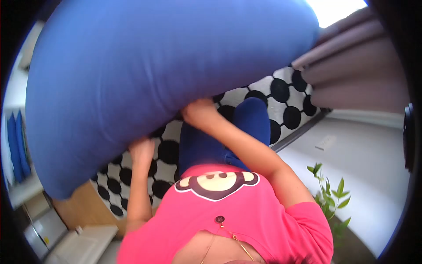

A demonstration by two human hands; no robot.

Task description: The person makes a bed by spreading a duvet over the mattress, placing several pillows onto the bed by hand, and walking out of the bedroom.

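Our left hand (142,149) and right hand (200,113) clutch the blue cushion (167,57) (fingertips hidden), whose bulk could drag the curtain (356,70).

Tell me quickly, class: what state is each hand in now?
Left hand: at the edge of the blue cushion; fingers hidden, grip unclear.
Right hand: also at its edge; fingers hidden, grip unclear.

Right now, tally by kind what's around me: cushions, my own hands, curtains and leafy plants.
Blue cushion, large: 1
Hands, left hand and right hand, both at the cushion's lower edge: 2
Curtain: 1
Leafy plant: 1
Total: 5
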